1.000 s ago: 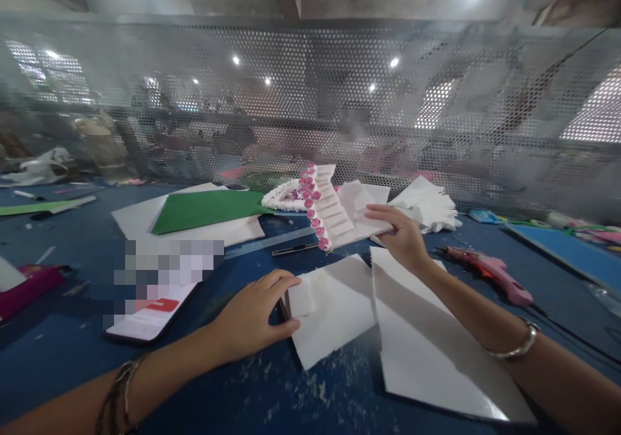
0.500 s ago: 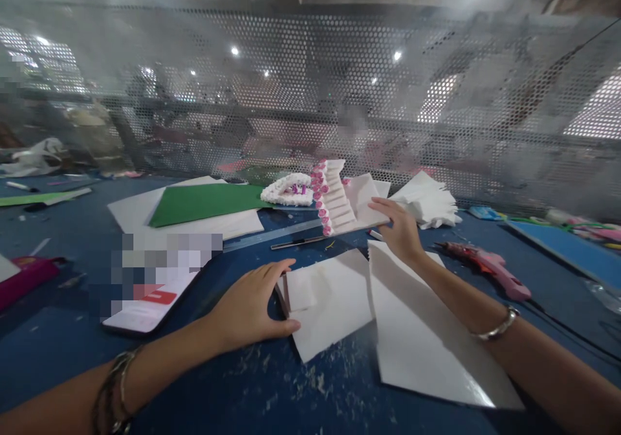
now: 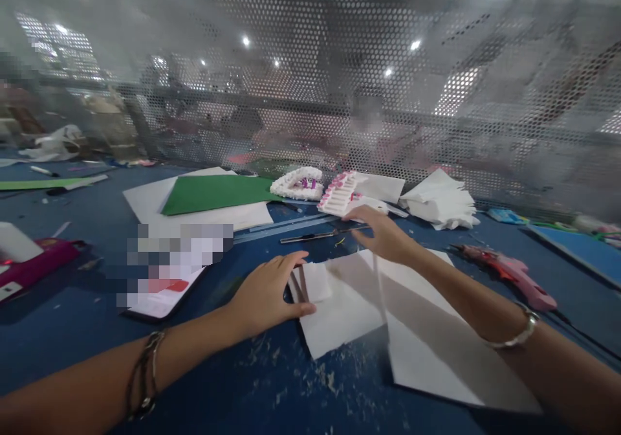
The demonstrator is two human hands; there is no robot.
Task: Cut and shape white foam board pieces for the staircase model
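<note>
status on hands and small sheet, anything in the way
Left hand open at left edge of sheet. Right hand open, seemingly empty. Possible snag: thin tool beyond sheet.

White card partly behind left hand

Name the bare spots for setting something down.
Near edge, this side of the small white sheet, between left forearm and larger sheet: open, though flecked. Also left, between phone, magenta object and forearm. Crowded: back, from green sheet to fanned white paper.
</note>
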